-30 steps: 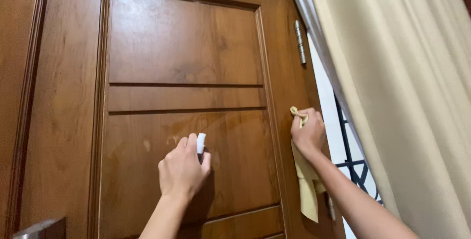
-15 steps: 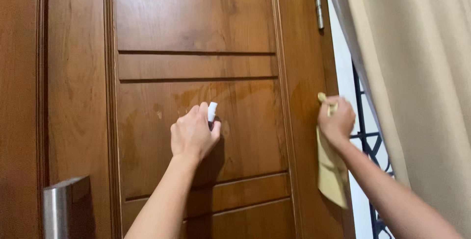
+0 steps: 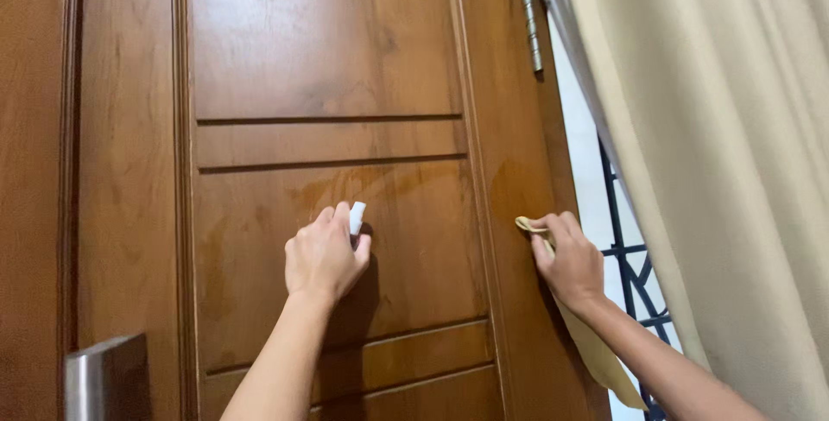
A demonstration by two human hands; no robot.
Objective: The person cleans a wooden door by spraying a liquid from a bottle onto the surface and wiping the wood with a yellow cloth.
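In the middle of the frame, the left hand (image 3: 324, 257) is closed around a small white plastic spray top (image 3: 356, 217) that pokes out above its fingers. It is held right up against the brown wooden panelled door (image 3: 319, 50). To the right, the right hand (image 3: 568, 259) grips a soft yellow cloth (image 3: 604, 359) and presses it on the door's edge; the cloth hangs down under the wrist. A shiny metal handle (image 3: 104, 379) sits at the lower left. A cream curtain (image 3: 725, 153) fills the right side.
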